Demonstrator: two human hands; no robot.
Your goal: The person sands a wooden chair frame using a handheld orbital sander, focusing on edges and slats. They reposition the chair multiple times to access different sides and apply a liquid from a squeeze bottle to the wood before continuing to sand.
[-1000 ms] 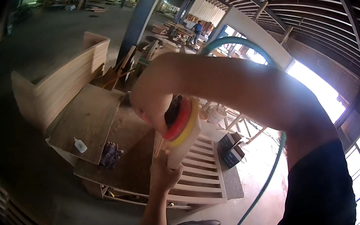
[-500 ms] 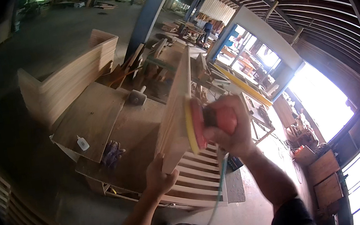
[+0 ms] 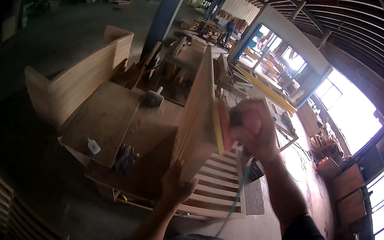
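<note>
My right hand grips a round sander with a red body and a yellow pad. The pad presses flat against the side of a tall wooden board that stands on edge on the workbench. My left hand holds the near lower end of that board. A green hose hangs down from the sander toward the floor.
A slatted wooden frame lies under the board. On the workbench are a small white glue bottle, a mallet and clamps. Curved wooden panels stand at the back left. A person works far off.
The sander has slid along the board's side, a little up and away from me. My left hand keeps its hold on the board's lower end.
</note>
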